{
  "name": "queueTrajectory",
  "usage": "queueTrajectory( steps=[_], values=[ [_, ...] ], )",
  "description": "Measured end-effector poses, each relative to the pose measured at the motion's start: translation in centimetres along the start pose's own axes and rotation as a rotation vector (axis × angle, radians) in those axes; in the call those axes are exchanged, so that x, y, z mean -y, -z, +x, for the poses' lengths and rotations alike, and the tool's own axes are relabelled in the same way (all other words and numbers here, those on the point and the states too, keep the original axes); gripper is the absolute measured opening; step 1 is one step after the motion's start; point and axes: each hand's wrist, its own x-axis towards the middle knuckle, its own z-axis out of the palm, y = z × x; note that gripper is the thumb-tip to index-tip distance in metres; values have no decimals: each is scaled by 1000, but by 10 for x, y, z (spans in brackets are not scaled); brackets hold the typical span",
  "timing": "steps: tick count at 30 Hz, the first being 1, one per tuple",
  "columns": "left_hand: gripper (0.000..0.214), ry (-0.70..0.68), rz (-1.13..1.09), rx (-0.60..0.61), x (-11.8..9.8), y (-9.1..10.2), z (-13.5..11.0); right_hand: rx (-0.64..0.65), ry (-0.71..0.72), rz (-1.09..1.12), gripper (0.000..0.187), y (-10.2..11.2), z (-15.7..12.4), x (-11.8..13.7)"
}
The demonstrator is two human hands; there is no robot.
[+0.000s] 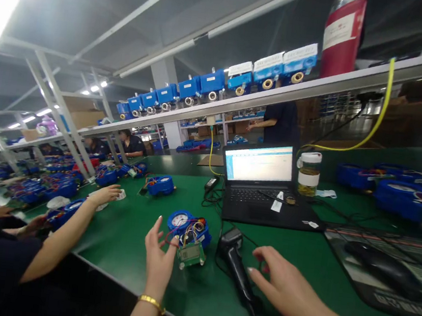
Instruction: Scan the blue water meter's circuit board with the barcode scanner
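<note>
A blue water meter [179, 220] with a round dial and loose coloured wires lies on the green table. Its small green circuit board with a grey display [190, 253] hangs out at the near side. At the left of the meter is my left hand [159, 259], fingers apart, with the thumb beside the board's edge; whether it touches the board I cannot tell. A black handheld barcode scanner [238, 269] rests on the table to the right of the meter. My right hand [283, 285] hovers just right of the scanner, thumb and fingers parted, with nothing visible in it.
Behind the scanner stands an open laptop [259, 205], with a lidded jar [308, 177] beside it. A black mouse [384, 269] lies on a mat at right. Another blue meter [160, 185] sits farther back. At left, a co-worker's arm [66, 237] reaches over the table.
</note>
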Motion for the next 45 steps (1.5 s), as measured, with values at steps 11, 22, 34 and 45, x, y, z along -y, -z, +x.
queueTrajectory(
  steps=[11, 22, 34, 45],
  values=[
    [36, -465, 324, 405, 6, 28, -24, 99, -183, 209, 36, -38, 45, 14],
    [39, -836, 628, 161, 3, 10, -30, 184, -260, 753, 40, -11, 1, 2],
    [32, -134, 26, 118, -27, 3, 19, 267, -3, 721, 49, -10, -11, 33],
    [51, 98, -191, 44, -26, 3, 14, 245, 66, 724, 30, -16, -7, 45]
  ],
)
